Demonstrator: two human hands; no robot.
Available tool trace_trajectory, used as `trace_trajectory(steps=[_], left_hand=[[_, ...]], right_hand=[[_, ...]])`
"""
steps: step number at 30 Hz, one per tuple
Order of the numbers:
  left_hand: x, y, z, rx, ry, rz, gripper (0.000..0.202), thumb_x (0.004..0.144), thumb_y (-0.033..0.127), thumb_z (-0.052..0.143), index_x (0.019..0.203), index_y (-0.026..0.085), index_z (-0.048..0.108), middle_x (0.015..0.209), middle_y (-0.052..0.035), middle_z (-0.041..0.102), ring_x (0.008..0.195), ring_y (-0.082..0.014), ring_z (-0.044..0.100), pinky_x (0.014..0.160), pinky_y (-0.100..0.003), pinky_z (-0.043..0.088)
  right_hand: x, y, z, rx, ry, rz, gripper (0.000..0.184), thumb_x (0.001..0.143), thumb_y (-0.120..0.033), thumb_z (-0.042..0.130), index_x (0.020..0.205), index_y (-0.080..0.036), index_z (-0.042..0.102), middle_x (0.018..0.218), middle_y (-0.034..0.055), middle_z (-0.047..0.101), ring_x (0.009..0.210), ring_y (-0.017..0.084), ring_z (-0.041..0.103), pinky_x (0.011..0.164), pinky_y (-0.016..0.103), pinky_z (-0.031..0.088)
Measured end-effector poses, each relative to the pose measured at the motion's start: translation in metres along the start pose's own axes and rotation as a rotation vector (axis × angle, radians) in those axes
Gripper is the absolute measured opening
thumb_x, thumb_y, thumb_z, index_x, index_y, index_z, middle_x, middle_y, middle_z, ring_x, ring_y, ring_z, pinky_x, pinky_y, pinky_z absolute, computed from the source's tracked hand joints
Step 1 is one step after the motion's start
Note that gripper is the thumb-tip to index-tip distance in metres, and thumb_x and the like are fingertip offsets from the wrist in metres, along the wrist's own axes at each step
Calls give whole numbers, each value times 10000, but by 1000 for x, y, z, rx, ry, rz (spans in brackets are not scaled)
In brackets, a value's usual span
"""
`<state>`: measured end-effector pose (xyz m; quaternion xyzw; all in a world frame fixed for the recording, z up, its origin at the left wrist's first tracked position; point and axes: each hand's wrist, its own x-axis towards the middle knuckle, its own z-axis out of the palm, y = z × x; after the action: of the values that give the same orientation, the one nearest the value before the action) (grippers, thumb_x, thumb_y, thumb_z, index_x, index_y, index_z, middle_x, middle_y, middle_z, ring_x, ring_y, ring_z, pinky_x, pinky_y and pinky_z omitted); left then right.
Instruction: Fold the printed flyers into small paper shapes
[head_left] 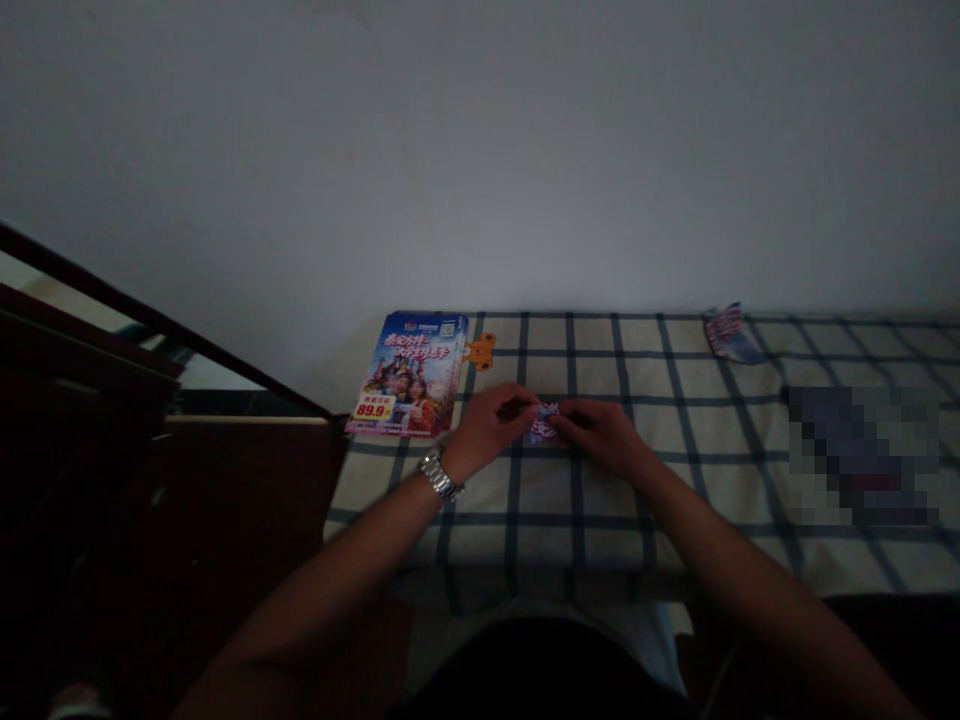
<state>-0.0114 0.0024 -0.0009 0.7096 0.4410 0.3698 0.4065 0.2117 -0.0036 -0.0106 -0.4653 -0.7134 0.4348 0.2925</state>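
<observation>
Surface: flat, under a checked cloth [547,487], pale ground, dark grid lines. Bed or table, can't tell. Cloth hangs over the near edge at 6. Clock centre = small printed paper [543,430], mid-cloth, low; can't tell if it rests on the cloth.

On it:
- Between 9 and 10: flyer stack [409,375], squared up roughly, printed side up, "89.9" label on top sheet, sits at the cloth's side edge.
- Between 10 and 11: orange bear-shaped figure [480,352], just beside the stack. Loose or print, unclear.
- Just past 2: creased printed sheet [735,338], one part sticking up.
- 3: dark elongated object [851,455], pixelated, unidentifiable.
</observation>
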Motion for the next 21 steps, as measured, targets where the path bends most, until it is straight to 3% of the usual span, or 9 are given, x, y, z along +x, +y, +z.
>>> trace_trajectory(steps=[11, 21], left_hand=[[0, 5, -4, 53, -18, 8, 194, 930, 387, 669, 910, 204, 733, 866, -16, 726, 788, -152, 663, 719, -257, 512], [-1, 3, -3, 45, -66, 10, 254, 946, 434, 641, 897, 201, 730, 843, -11, 726, 752, -143, 654, 692, -249, 483]], right_hand=[[-1, -2, 4, 106, -51, 20, 347, 945, -552, 597, 966, -229, 721, 776, 17, 745, 676, 184, 699, 636, 286, 550], [-2, -7, 0, -19, -61, -25, 375, 983, -535, 541, 841, -220, 687, 659, -4, 698, 604, 163, 651, 596, 267, 490]])
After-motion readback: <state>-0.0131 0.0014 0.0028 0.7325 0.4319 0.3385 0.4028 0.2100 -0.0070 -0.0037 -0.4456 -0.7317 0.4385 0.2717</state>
